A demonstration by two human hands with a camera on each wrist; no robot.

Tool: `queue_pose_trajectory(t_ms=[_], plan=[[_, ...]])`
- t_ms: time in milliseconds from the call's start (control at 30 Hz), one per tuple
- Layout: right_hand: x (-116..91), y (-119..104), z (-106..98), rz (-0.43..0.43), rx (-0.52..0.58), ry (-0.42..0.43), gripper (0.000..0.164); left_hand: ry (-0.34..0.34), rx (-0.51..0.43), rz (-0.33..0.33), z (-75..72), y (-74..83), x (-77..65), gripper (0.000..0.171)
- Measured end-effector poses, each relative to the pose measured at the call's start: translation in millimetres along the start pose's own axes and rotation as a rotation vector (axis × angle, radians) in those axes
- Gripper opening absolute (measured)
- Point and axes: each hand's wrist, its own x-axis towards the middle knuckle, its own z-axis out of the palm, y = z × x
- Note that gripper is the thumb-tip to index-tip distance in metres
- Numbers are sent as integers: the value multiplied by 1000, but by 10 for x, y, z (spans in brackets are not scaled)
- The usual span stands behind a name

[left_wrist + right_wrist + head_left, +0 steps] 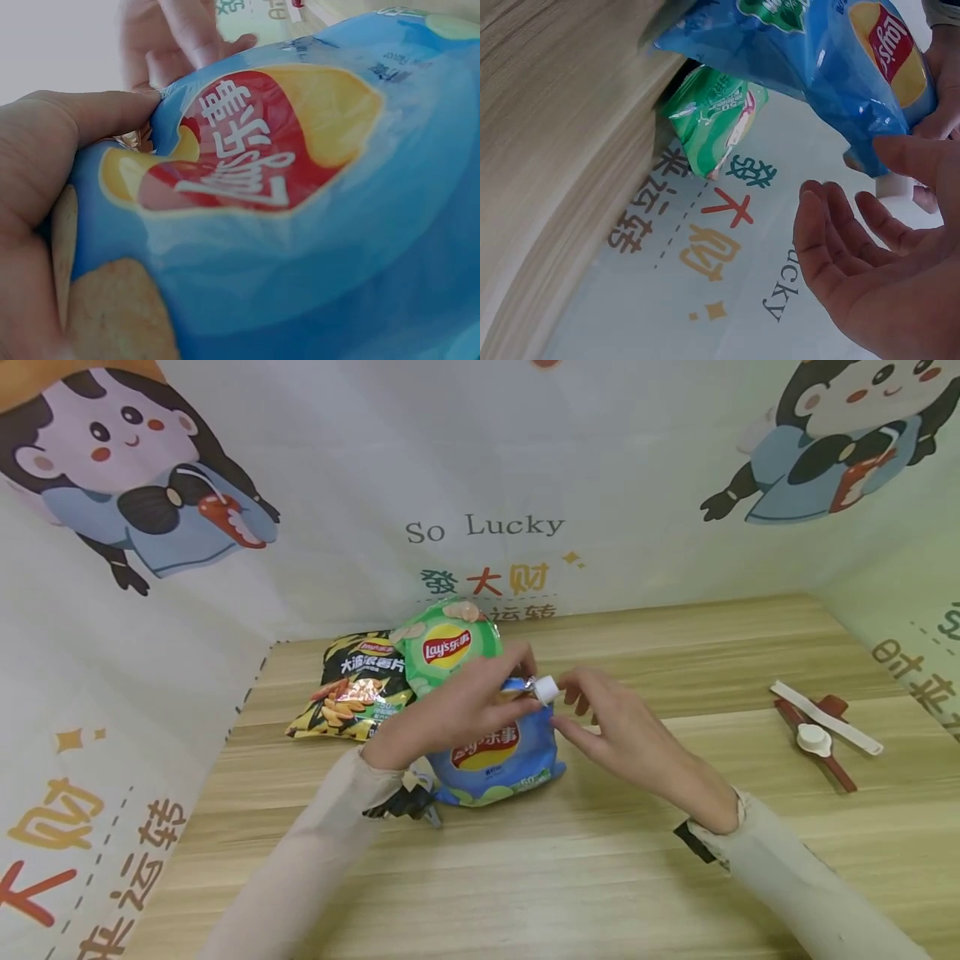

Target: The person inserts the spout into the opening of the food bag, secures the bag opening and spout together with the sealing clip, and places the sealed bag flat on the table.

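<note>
My left hand [476, 697] grips the gathered upper end of a blue Lay's chip bag [495, 768], which leans toward me. In the left wrist view, the thumb presses on the bag [315, 262] beside its red and yellow logo. A small white cap-like piece [546, 690] sticks out at the gathered end, beyond the left fingers. Just right of that piece is my right hand [626, 735], its fingers loosely bent with nothing between them. Its thumb overlaps the bag's narrowed end [874, 127] in the right wrist view.
Behind the blue bag lie a black chip bag [360, 689] and a green Lay's bag [442, 647]. At the right of the wooden table [600, 877] are a dark red strip [836, 772] with a round white part and a white strip [855, 737]. A printed cloth [480, 460] hangs behind.
</note>
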Motion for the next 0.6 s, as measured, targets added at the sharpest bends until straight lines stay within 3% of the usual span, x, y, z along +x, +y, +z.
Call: queue_pose_trajectory(t_ms=[133, 367, 467, 600], plan=[[5, -3, 9, 17, 13, -37, 34, 23, -9, 9, -103, 12, -32, 25], [-4, 0, 120, 18, -36, -129, 27, 91, 8, -42, -414, 78, -223, 26], [-14, -5, 246, -33, -41, -252, 24, 119, 46, -63, -551, 72, -369, 26], [-29, -78, 400, -117, 18, -482, 28, 155, 76, -91, -705, 40, -564, 25]])
